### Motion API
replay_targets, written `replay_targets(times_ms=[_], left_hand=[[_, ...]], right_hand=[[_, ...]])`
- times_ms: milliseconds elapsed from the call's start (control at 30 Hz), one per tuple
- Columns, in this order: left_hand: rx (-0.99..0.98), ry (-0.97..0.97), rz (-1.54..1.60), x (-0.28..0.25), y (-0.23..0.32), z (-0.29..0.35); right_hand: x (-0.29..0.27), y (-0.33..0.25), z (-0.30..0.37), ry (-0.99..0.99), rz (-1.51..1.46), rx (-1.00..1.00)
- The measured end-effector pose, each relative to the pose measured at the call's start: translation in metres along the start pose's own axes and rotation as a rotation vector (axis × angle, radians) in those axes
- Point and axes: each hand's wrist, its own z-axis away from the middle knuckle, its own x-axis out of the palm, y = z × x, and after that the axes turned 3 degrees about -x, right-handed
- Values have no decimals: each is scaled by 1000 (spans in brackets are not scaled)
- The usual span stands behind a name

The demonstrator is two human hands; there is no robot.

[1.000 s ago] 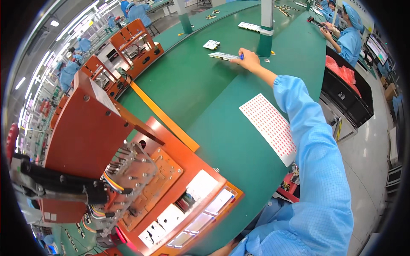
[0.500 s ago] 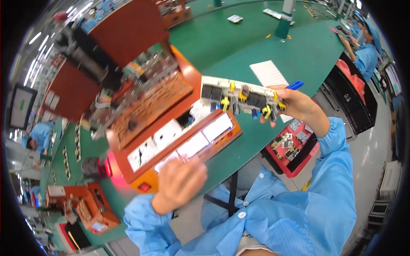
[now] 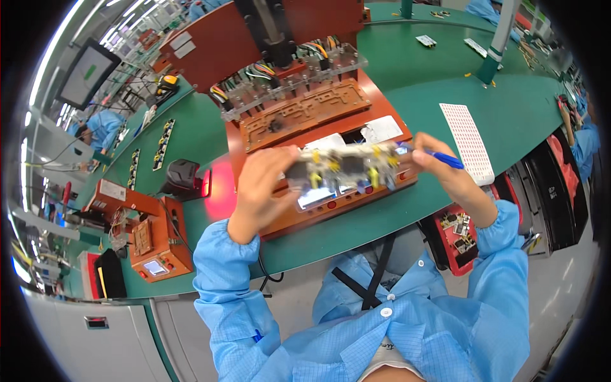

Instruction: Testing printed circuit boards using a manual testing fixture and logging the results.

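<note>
A circuit board [image 3: 349, 164] with black and yellow parts spans the space between my hands, a little blurred by motion. My left hand [image 3: 259, 186] is closed round its left end. The board's right end is held by my right hand [image 3: 444, 167], which also keeps a blue pen [image 3: 447, 159] between its fingers. Right beneath and behind the board stands an orange test fixture [image 3: 387, 105] with a brown carved plate [image 3: 312, 111]. Lit displays [image 3: 316, 198] on its front are partly covered by the board.
A handheld scanner [image 3: 186, 180] glows red left of the fixture. A smaller orange fixture [image 3: 159, 245] stands farther left. On the right lie a printed sheet [image 3: 468, 143] and a red bin [image 3: 459, 264] of boards. Strips of boards [image 3: 163, 145] lie at the back left.
My left hand has come up and taken the board's left end. The board is now level before the fixture, no longer in my right hand alone. The view has turned leftward.
</note>
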Motion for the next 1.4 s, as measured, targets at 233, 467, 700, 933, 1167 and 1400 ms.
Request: replay_targets(times_ms=[233, 467, 700, 933, 1167, 1400], left_hand=[[-510, -18, 114, -27, -61, 14], [-581, -6, 120, -13, -96, 9], [-687, -45, 209, -3, -114, 6], [-699, 76, 307, 9, -112, 8], [-717, -28, 353, 1, -108, 4], [-778, 171, 390, 12, -105, 3]], right_hand=[[4, 8, 13, 208, 10, -278], [17, 38, 30, 373, -51, -304], [3, 57, 54, 505, -101, -269], [1, 71, 70, 615, -168, -264], [-17, 69, 66, 551, -98, -247], [-46, 47, 39, 466, 65, -274]])
